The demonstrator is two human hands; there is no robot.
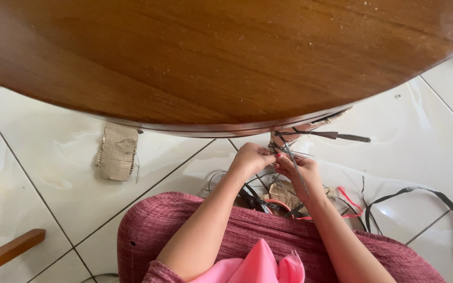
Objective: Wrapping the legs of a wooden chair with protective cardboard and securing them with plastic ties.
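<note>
My left hand [251,158] and my right hand [301,170] meet just below the rim of a round wooden table [211,63]. Both pinch thin dark strips [294,160] that cross between the fingers and stick out to the right as a longer dark strip [342,136]. A bundle of dark strips and red cords [349,202] lies on the floor under my hands. A piece of woven or cardboard work [289,133] shows partly under the table edge, mostly hidden.
A scrap of brown cardboard [117,152] lies on the white tiled floor [53,157]. A long black strap [446,209] loops at the right. A maroon cushion [184,225] is under my arms. A wooden bar [6,252] enters at lower left.
</note>
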